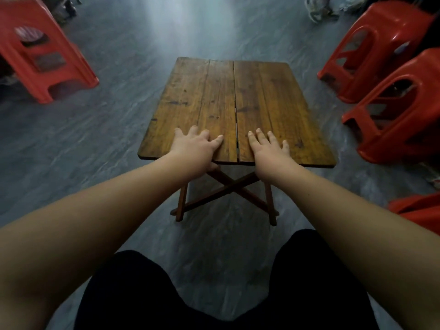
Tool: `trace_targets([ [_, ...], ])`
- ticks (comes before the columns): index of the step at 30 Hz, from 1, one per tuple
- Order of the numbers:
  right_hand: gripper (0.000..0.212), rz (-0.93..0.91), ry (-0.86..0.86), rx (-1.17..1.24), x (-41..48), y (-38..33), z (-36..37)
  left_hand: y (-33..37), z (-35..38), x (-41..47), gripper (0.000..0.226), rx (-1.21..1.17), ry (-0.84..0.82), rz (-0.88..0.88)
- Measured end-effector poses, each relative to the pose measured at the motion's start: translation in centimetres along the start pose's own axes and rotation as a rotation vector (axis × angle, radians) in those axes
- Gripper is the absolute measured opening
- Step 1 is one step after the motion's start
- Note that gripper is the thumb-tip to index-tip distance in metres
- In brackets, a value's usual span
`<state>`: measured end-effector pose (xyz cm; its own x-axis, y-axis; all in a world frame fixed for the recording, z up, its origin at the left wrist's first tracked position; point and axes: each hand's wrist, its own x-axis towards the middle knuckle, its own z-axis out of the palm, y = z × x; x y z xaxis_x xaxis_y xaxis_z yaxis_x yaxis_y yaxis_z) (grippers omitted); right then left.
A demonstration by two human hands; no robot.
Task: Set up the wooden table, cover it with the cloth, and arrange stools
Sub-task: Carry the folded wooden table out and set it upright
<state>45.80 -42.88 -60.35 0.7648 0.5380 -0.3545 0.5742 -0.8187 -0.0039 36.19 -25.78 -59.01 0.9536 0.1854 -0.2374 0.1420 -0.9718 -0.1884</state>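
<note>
A low wooden folding table (238,96) stands unfolded on the grey floor, its crossed legs showing beneath the near edge. My left hand (194,148) lies flat on the top near the front edge, fingers spread, with the thumb under the edge. My right hand (267,147) rests flat on the top to the right of the centre gap. One red plastic stool (45,58) stands at the far left. Two more red stools (371,44) (400,110) stand at the right. No cloth is in view.
Part of another red object (419,210) shows at the right edge. A person's shoes (319,8) are at the far top right. Grey floor (119,144) surrounds the table. My dark trousers fill the bottom of the view.
</note>
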Motion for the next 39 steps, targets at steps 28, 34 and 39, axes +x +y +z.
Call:
trace_targets([
  [28, 0.088, -0.162, 0.289, -0.030, -2.2, 3.0, 9.4, 3.6, 10.2, -1.8, 0.087, -0.179, 0.214, 0.004],
  [34, 0.084, -0.182, 0.341, -0.047, -1.8, 3.3, 10.3, 3.7, 10.1, -1.7, 0.086, -0.199, 0.197, 0.004],
  [39, 0.085, -0.181, 0.226, -0.036, -1.8, 3.4, 9.1, 3.4, 8.6, -1.4, 0.084, -0.228, 0.023, 0.015],
])
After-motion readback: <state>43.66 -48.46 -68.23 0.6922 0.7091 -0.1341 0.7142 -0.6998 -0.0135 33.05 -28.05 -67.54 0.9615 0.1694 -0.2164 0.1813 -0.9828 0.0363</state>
